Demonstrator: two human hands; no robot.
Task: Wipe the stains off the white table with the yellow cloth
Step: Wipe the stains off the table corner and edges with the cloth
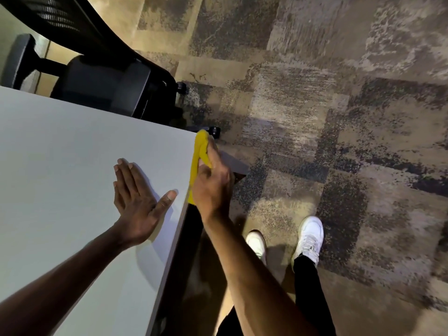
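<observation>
The white table (72,154) fills the left half of the view, with its corner at the upper middle. My right hand (212,183) grips the yellow cloth (200,151) and holds it against the table's right edge, just below the corner. The cloth is bunched along that edge and partly hidden under my fingers. My left hand (138,202) lies flat on the tabletop close to the same edge, fingers straight and thumb spread. No stain shows on the visible tabletop.
A black office chair (101,76) stands behind the table's far edge, its casters (214,131) near the corner. Patterned carpet (339,117) covers the floor to the right. My feet in white shoes (308,238) stand beside the table.
</observation>
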